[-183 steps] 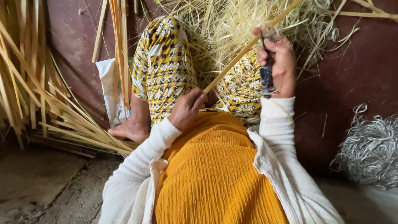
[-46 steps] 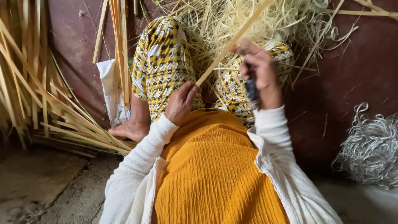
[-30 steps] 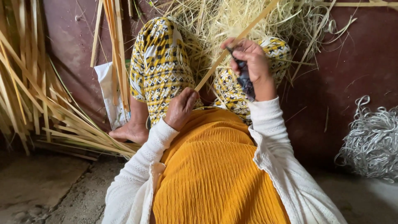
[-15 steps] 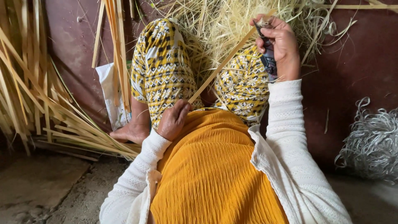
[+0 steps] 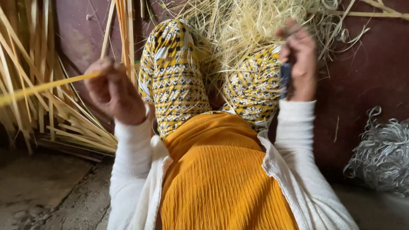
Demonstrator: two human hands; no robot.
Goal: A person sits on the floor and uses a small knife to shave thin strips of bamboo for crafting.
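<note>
The left hand [image 5: 114, 91] is raised out to the left, fingers pinched shut on the end of a pale strip [image 5: 38, 87] — the strip runs from the fingertips leftward and slightly down, out past the edge of the view, in front of the bundle of slats [image 5: 51, 115] leaning against the wall. The right hand [image 5: 298, 59] is up by the right knee [image 5: 255, 85], closed around a dark knife [image 5: 284, 79] of which only a part shows below the fingers; both hands are blurred. Between the knees and above them lies a heap of shavings [image 5: 247, 21]. A grey coil [image 5: 381, 155] sits on the floor to the right.

Half a second ago the strip lay slanted across the lap from the left hand at the waist up to the knife — now the left hand has swung it well away to the left, apart from the knife, and the right hand has dropped a little.
</note>
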